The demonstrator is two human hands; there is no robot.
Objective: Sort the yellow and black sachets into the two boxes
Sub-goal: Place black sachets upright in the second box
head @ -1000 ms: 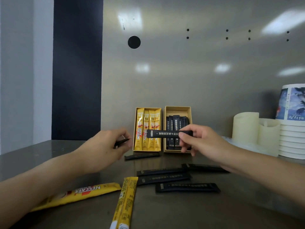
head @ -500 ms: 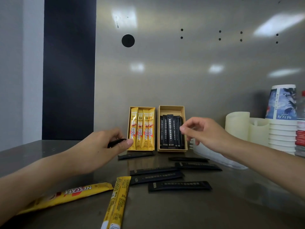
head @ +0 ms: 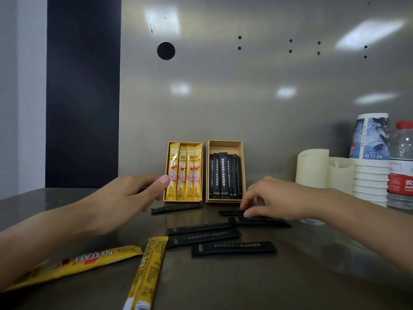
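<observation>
1. Shiny metal makes the wall behind, and we stand at a dark metal table [head: 312,276].
2. At 12 o'clock two card boxes sit side by side by the wall. The left box [head: 166,199] holds four yellow packets [head: 183,173] in a row. The right box [head: 224,147] holds a bunch of black packets [head: 224,173].
3. Six loose black packets [head: 233,248] lie on the table in front of the boxes. Two loose yellow packets [head: 89,262] lie at 7 o'clock.
4. Our right hand [head: 283,202] is at 3 o'clock. Its bent fingertips [head: 248,214] touch the end of the nearest black packet [head: 230,212], just in front of the right box. We cannot tell if they pinch it yet.
5. Our left hand [head: 125,198] is at 9 o'clock, with its thumb just beside the left box. Its fingers are curled. We cannot tell if it holds anything.
6. We think we are picking up one more black packet. Next we must pinch it, lift it, turn it the long way and slide it in with the other black ones.
7. It is flat and thin on smooth metal, so it may slip.
</observation>
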